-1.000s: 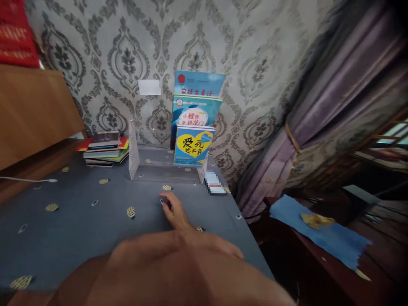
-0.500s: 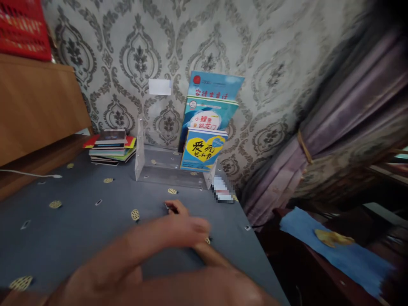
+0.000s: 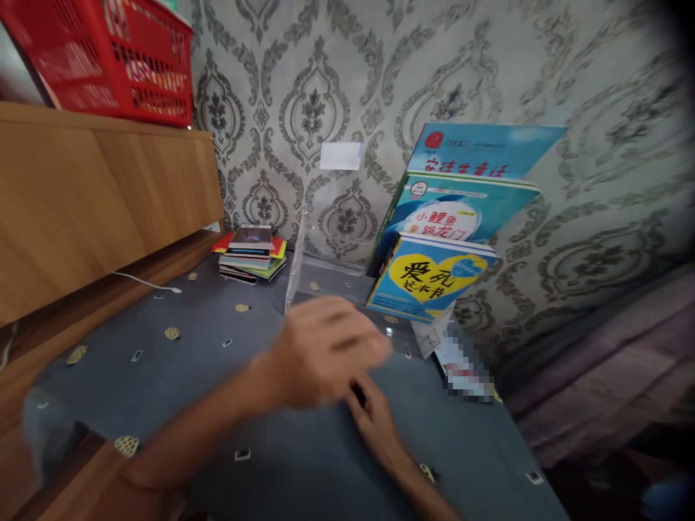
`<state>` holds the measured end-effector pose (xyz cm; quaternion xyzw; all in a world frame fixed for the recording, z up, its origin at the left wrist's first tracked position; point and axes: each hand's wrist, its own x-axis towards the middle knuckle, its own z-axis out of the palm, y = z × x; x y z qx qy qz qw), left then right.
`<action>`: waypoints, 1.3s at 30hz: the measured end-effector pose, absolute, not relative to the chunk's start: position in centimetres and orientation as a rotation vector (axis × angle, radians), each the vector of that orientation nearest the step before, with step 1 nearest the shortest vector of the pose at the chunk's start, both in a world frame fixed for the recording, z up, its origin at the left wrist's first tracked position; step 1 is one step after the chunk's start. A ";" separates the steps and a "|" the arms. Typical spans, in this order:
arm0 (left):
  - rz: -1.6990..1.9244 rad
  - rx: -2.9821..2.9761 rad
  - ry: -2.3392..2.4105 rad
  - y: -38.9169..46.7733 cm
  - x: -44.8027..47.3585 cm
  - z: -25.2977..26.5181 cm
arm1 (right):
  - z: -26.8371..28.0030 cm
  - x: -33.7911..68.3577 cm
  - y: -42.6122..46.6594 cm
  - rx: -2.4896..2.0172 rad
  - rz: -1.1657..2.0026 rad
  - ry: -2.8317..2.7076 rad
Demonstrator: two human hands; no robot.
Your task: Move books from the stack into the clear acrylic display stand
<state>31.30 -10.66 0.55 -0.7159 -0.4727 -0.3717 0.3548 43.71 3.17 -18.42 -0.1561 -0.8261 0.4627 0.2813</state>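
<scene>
My left hand [image 3: 331, 354] is raised over the table in front of the clear book stand [image 3: 296, 271], its fingers pointing right and blurred. Below and behind it, my right hand [image 3: 374, 416] is low over the tabletop, fingers loosely bent. A dark gap shows between its thumb and forefinger, and I see nothing held there; the left hand covers some of its fingertips. On the stand's right side lean a blue and yellow book [image 3: 428, 278], a teal book [image 3: 467, 206] and a taller blue book [image 3: 489, 148], stepped one behind another.
A stack of books [image 3: 253, 253] lies at the back left. Right of the stand is a flat pixelated item [image 3: 461, 369]. A white cable [image 3: 146, 281] runs along the left, beside a wooden cabinet [image 3: 108, 210] topped by a red basket [image 3: 146, 65]. Patterned cloth [image 3: 206, 362] covers the table.
The view has swung left and closer to the stand. My left hand has moved forward from the near edge, and my right hand now shows lower beside it. The books stay on the stand.
</scene>
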 end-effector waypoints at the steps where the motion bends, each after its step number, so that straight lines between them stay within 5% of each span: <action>1: -0.959 -1.778 -1.283 -10.1 28.7 0.0 | -18.1 43.8 3.2 -0.425 1.211 -2.232; 9: -0.507 -0.987 -2.513 -6.5 8.1 -3.7 | -17.8 44.3 3.5 -0.381 1.177 -2.260; 17: 0.027 -1.091 -2.765 -2.8 -2.8 -4.8 | -19.1 44.9 4.1 -0.402 1.159 -2.305; 39: 0.223 -1.369 -2.653 -7.0 -1.5 -5.4 | -17.7 44.6 3.5 -0.378 1.178 -2.346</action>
